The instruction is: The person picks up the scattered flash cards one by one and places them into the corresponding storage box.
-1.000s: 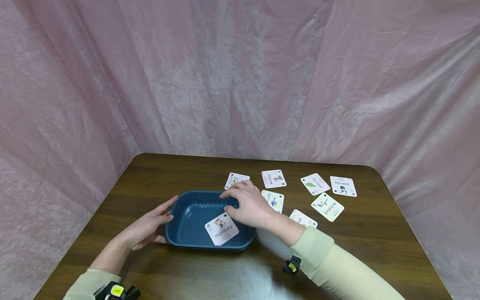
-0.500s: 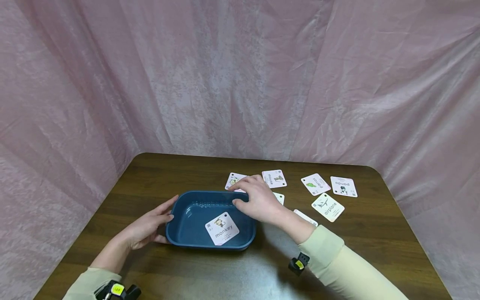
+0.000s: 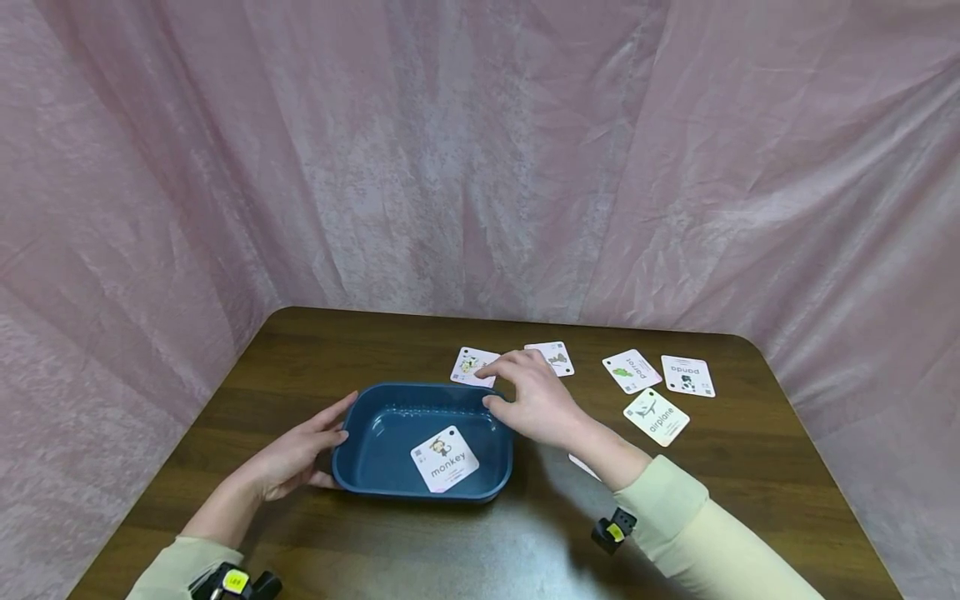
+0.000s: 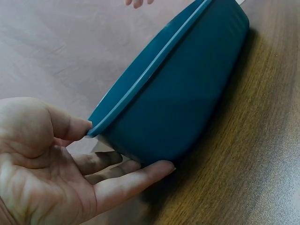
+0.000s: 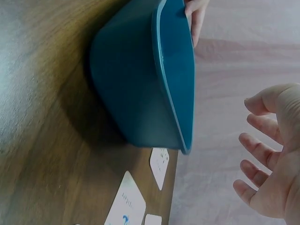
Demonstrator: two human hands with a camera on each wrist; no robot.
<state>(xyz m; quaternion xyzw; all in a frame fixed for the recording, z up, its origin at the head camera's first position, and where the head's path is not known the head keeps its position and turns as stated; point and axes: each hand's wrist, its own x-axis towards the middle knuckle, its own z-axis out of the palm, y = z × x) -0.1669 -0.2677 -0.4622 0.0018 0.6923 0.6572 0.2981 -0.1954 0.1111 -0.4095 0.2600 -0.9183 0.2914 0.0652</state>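
A blue plastic basin (image 3: 352,485) stands on the table, with a monkey picture card (image 3: 444,460) lying inside it. My left hand (image 3: 296,457) holds the basin's left end. Its thumb is on the rim and the fingers lie against the outer wall below, as the left wrist view shows. Above the basin's right end my right hand (image 3: 536,402) hovers, fingers spread and slightly bent, holding nothing. The right wrist view shows that hand (image 5: 276,159) apart from the rim. Under it lies a card with a blue drawing (image 5: 125,208), hidden by the hand in the head view.
Behind the basin lies a card (image 3: 468,367), partly covered by fingers, with a mouse card (image 3: 558,357) beside it. Parrot (image 3: 632,372), panda (image 3: 687,377) and airplane (image 3: 656,417) cards lie to the right. Another card (image 3: 581,465) peeks out under the right forearm. Pink cloth (image 3: 480,167) hangs behind.
My right hand has moved right and slightly back from above the basin's interior to over its right end. The left hand, basin and monkey card have stayed put.
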